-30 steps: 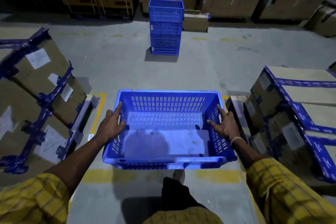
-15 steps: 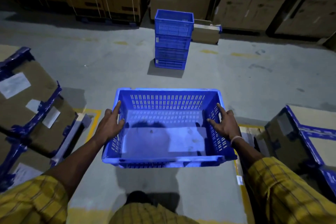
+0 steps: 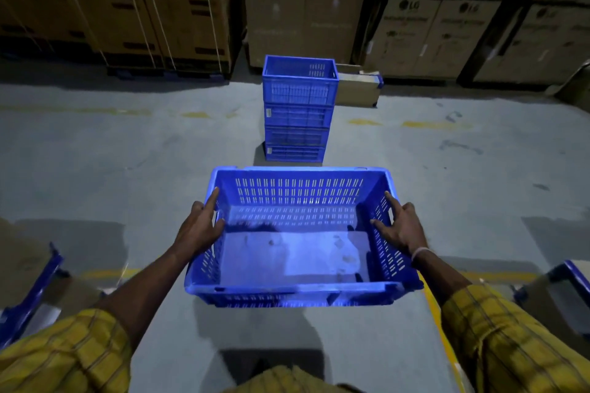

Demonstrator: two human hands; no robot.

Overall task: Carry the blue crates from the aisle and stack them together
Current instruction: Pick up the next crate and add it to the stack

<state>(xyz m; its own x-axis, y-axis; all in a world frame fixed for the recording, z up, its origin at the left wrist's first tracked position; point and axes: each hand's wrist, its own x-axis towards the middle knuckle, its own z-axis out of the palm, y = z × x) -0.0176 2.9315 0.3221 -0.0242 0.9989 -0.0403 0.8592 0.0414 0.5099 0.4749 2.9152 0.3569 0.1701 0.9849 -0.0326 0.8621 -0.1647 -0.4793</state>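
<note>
A stack of blue crates [image 3: 298,112] already stands on the concrete floor [image 3: 127,169] ahead, four high as far as the dim light lets me count, so part of the job looks done. One more crate [image 3: 300,239] is in the air in front of the person, empty and level, carried between both hands: the left hand [image 3: 199,228] grips the left rim with the thumb inside the wall and the forefinger laid along the edge, and the right hand [image 3: 400,226] holds the right rim the same way, a pale band at the wrist. My reading is that what remains for this crate is the short walk across the open floor and the lift onto the top of the stack; whether more crates wait in the aisle cannot be told from here. Tall cardboard cartons [image 3: 424,32] line the far wall, and a small carton [image 3: 357,89] lies just right of the stack, close behind it. Boxes with blue corner guards [image 3: 35,293] sit at the lower left and right edges, beside the path. Nothing lies between the carried crate and the stack, though the top crate sits high, so the lift will need care.
</note>
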